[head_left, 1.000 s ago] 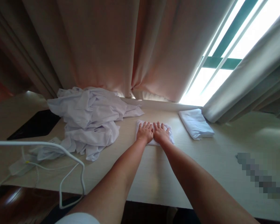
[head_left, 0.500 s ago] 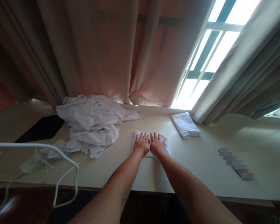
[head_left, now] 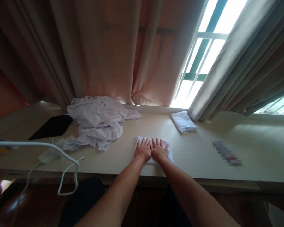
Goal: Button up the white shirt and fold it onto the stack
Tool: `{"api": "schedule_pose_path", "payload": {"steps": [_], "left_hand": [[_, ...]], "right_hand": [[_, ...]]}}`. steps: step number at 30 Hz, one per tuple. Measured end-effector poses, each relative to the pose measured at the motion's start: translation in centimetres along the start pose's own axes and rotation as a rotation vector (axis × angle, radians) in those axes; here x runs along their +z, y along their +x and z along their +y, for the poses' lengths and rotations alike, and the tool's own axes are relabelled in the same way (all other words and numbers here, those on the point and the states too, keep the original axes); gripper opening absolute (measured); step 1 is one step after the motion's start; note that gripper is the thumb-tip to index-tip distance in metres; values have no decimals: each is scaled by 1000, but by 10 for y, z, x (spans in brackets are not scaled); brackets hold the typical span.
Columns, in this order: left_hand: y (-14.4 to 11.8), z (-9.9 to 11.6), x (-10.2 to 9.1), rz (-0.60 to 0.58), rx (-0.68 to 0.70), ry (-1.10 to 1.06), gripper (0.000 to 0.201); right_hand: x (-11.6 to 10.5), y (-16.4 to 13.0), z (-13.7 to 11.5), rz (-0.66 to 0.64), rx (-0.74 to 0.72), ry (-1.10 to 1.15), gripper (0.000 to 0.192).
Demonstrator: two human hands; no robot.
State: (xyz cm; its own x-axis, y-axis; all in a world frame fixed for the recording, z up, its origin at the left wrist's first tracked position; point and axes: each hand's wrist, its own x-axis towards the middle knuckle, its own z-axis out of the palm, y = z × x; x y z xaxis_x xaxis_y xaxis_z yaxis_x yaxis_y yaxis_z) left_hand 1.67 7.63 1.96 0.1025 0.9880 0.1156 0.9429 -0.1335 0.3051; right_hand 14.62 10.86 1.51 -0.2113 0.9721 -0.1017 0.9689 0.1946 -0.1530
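A white folded cloth lies on the desk in front of me, partly covered by my hands. My left hand presses flat on its left half, fingers stretched out and pointing away from me. Close beside it, thumbs nearly touching, my right hand rests flat on the right half with its fingers spread. Farther back to the right sits another folded white cloth. To the left is a loose, crumpled heap of white cloth.
The pale desk runs under long curtains and a barred window. At left lie a black flat object and a white power strip. A white cable hangs in front. A blurred-out item lies right.
The folded cloth and both hands on it sit slightly nearer the desk's front edge. The camera view has shifted a little; my hands stay flat on the cloth.
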Motion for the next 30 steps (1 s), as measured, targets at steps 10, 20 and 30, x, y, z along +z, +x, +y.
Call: {"api": "schedule_pose_path", "payload": {"steps": [10, 20, 30], "left_hand": [[-52, 10, -2, -8, -12, -6, 59], [-94, 15, -9, -43, 0, -28, 60], [-94, 7, -16, -88, 18, -61, 61]], "right_hand": [[6, -51, -7, -14, 12, -21, 63], [11, -95, -12, 29, 30, 174, 60], [-10, -139, 40, 252, 220, 630, 55]]}}
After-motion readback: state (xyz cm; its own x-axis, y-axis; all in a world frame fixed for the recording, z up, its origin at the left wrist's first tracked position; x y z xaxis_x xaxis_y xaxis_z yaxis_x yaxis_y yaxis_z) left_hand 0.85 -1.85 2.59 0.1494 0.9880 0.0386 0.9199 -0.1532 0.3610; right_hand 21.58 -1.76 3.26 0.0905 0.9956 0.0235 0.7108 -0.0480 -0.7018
